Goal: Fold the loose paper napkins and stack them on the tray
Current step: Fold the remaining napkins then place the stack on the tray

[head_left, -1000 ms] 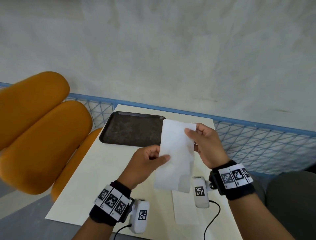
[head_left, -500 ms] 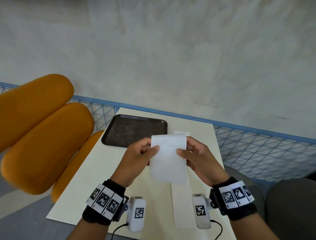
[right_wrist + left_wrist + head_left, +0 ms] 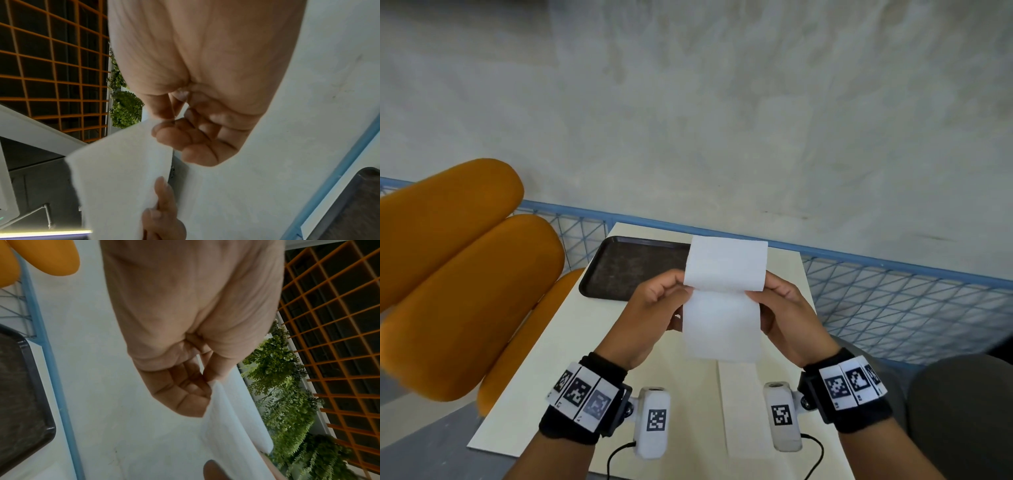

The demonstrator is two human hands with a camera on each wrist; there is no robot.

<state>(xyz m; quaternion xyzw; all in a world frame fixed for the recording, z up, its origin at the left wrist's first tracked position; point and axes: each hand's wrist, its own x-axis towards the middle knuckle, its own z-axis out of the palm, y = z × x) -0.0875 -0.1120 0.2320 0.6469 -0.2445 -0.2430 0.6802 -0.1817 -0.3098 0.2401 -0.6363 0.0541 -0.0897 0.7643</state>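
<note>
I hold a white paper napkin [image 3: 722,301] in the air over the table, both hands pinching it at mid-height. My left hand [image 3: 654,308] pinches its left edge and my right hand [image 3: 782,310] pinches its right edge. The upper half stands above my fingers and the lower half hangs down. The left wrist view shows the napkin [image 3: 230,421] caught between thumb and fingers; the right wrist view shows the napkin [image 3: 121,183] the same way. A dark tray [image 3: 619,270] sits bare at the table's far left. Another napkin [image 3: 743,407] lies flat on the table below my hands.
The cream table [image 3: 558,370] is small, with a blue wire fence [image 3: 893,298] along its far and right sides. An orange padded chair [image 3: 458,281] stands against the left edge. A grey wall rises behind.
The napkin was a long strip held at an angle, then came level between both hands; now its upper part stands higher above my fingers, and my hands sit wider apart at its sides.
</note>
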